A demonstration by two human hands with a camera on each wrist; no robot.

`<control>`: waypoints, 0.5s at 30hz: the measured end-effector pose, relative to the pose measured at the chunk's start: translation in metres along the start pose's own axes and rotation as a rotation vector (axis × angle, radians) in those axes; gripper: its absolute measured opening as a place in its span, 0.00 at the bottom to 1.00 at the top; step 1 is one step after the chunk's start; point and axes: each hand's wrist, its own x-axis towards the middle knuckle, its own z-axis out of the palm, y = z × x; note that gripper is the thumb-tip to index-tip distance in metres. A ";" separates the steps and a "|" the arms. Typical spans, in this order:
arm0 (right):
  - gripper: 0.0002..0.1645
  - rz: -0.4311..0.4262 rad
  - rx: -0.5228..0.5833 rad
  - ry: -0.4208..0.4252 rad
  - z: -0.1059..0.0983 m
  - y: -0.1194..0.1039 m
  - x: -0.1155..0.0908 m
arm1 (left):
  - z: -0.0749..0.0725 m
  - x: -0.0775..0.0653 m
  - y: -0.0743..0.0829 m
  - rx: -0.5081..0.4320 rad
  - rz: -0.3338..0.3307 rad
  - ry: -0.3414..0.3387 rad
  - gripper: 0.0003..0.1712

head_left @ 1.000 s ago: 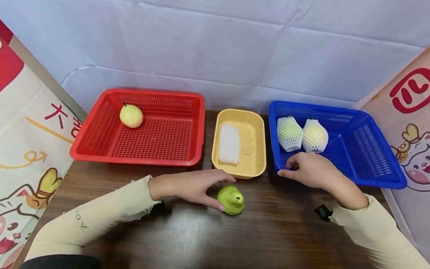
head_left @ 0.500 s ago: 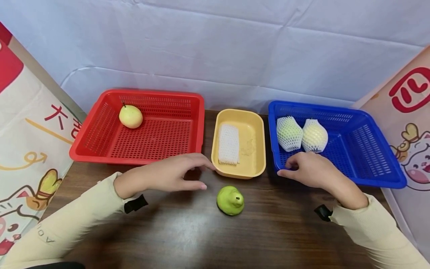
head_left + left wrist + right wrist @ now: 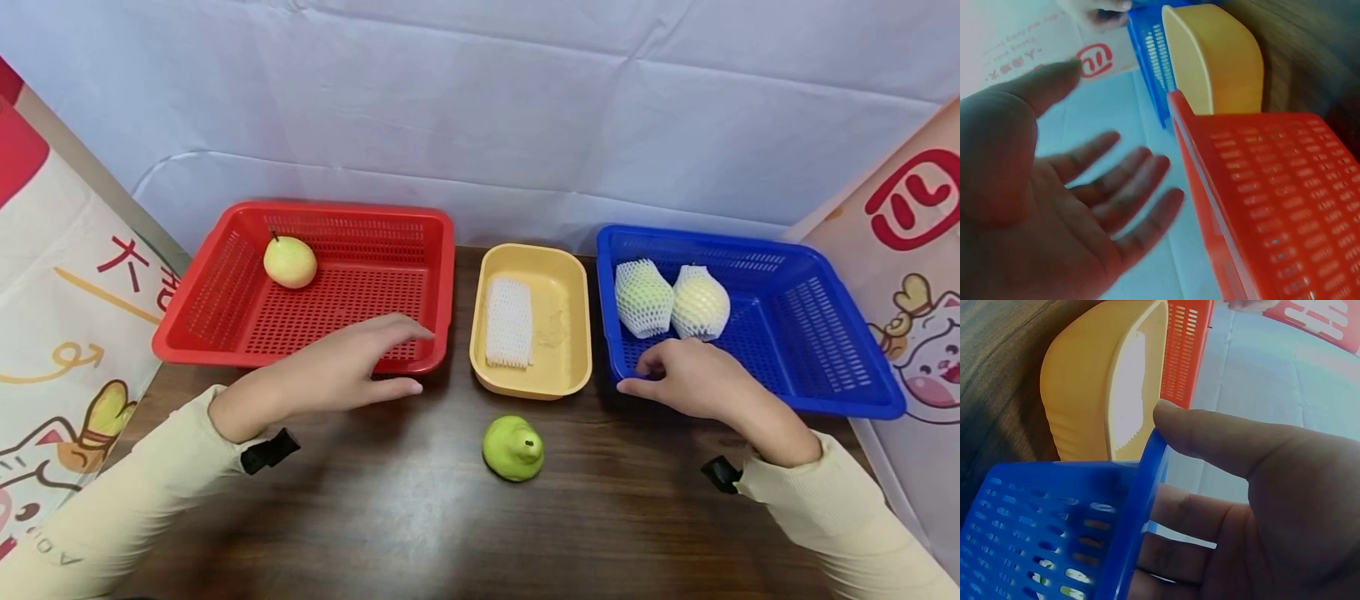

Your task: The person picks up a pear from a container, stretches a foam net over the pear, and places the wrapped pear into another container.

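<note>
My left hand (image 3: 337,362) hovers over the front rim of the red basket (image 3: 292,360), fingers apart and nothing in them; the left wrist view shows its bare palm. A green pear (image 3: 513,448) stands upright on the table, to the right of that hand. With thumb and fingers on either side of the front rim, my right hand (image 3: 693,379) holds the blue basket (image 3: 1054,506). Two pears in white foam nets lie inside it, one greenish (image 3: 643,298) and one pale yellow (image 3: 700,302). A yellow pear (image 3: 289,262) rests in the red basket.
Between the two baskets stands a yellow plastic tub (image 3: 561,375), holding a flat white foam net (image 3: 509,323). A pale cloth (image 3: 450,125) hangs behind. Printed panels (image 3: 918,317) close in both sides of the wooden table (image 3: 420,517).
My left hand has moved away from the green pear, leftward and back to the red basket's front rim. The pear stays on the table. My right hand keeps its place.
</note>
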 end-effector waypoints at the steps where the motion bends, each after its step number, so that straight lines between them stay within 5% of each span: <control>1: 0.19 -0.001 -0.001 -0.001 0.000 0.000 0.000 | 0.000 0.000 -0.002 0.029 -0.025 0.007 0.33; 8: 0.22 -0.002 -0.020 -0.003 -0.005 -0.002 0.001 | 0.003 -0.001 -0.014 0.088 -0.191 -0.004 0.34; 15: 0.21 -0.010 -0.055 0.068 -0.023 -0.012 0.004 | 0.021 -0.002 -0.021 0.072 -0.219 -0.078 0.32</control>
